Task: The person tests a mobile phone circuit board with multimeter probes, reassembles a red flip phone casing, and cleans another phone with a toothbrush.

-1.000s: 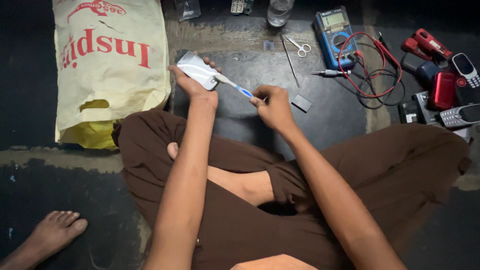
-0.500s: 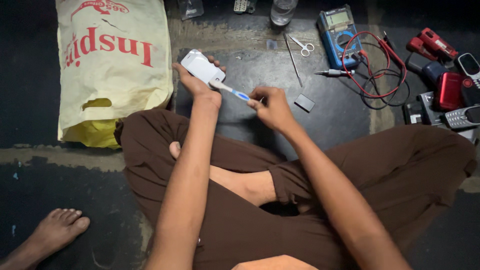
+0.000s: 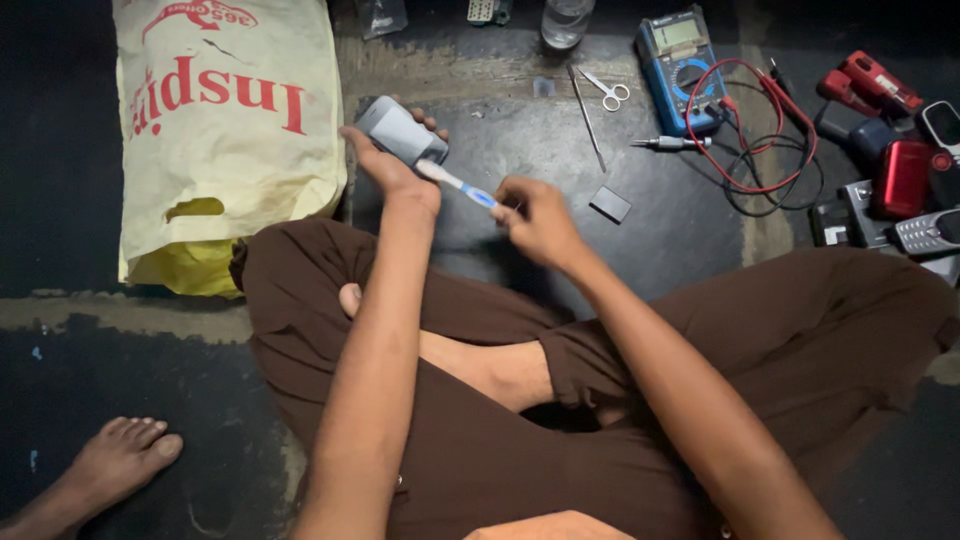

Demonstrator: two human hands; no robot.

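My left hand [image 3: 385,165] is clenched around a small grey phone [image 3: 400,131], held up over the dark floor [image 3: 660,220]; my right hand [image 3: 540,215] pinches a white-and-blue toothbrush [image 3: 457,183], its head touching the phone's lower edge, yellow plastic bag [image 3: 230,130] just beside.

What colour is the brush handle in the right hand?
White with a blue band, seen in the head view: brush, right hand.

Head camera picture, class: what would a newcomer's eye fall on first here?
At centre, the left hand grips a small grey phone-like device while the right hand holds a white-and-blue toothbrush against it. A large cream plastic bag with red print lies at the left, and a blue multimeter with red leads at upper right.
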